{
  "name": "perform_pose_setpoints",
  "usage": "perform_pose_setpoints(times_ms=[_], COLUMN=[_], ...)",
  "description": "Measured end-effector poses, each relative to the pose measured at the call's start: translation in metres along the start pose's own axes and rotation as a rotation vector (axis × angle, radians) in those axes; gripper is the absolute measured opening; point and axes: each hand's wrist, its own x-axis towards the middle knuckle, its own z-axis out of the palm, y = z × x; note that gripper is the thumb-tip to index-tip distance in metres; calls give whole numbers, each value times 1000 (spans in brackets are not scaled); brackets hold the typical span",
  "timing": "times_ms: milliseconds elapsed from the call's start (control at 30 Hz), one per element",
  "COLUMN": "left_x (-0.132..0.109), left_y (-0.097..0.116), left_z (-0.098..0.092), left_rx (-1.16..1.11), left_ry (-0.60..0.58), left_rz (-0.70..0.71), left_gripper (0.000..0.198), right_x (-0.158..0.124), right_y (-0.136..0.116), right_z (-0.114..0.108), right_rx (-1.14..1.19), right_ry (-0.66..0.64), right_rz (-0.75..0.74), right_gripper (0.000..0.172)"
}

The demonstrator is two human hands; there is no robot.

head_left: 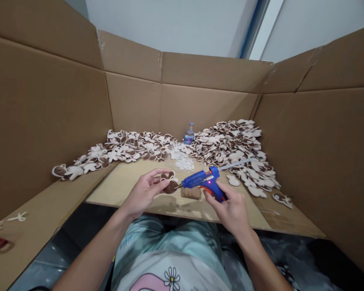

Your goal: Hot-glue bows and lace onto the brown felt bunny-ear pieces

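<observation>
Blue hot glue gun (202, 182) | right hand (230, 210) grip: clenched around it | left hand (144, 193) grip: pinching brown felt cutout (170, 185)

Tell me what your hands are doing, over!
Left hand pinching brown-and-cream fabric cutout. Right hand gripping blue plastic glue gun, nozzle at the cutout. Tan block just below.

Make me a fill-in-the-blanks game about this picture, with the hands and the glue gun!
The right hand grips a ____ hot glue gun. The small light on the gun glows ____. The left hand holds a brown and cream piece close to the gun's ____. The walls around the work are made of ____.

Missing words: blue, red, tip, cardboard.
</observation>
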Motion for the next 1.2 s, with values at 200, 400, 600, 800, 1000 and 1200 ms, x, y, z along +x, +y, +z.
perform_pose_setpoints(times_ms=[200,400,600,800,1000,1200], left_x=[1,0,-1,-1,-1,4], left_y=[0,2,5,4,7,2], left_z=[-1,-1,1,0,-3,-11], left_rx=[9,46,40,36,61,3], left_ry=[-5,4,13,14,13,35], left_rz=[-5,4,-1,8,2,-79], left_gripper=[31,31,29,29,29,35], right_x=[1,2,2,1,8,14], right_y=[-1,-2,0,1,12,52], right_z=[-2,-2,-3,-3,-6,-4], right_rx=[-5,3,-11,-36,-178,-375], right_ry=[-4,12,6,23,-73,-447], right_rz=[4,8,43,35,152,450], right_gripper=[21,22,25,24,30,25])
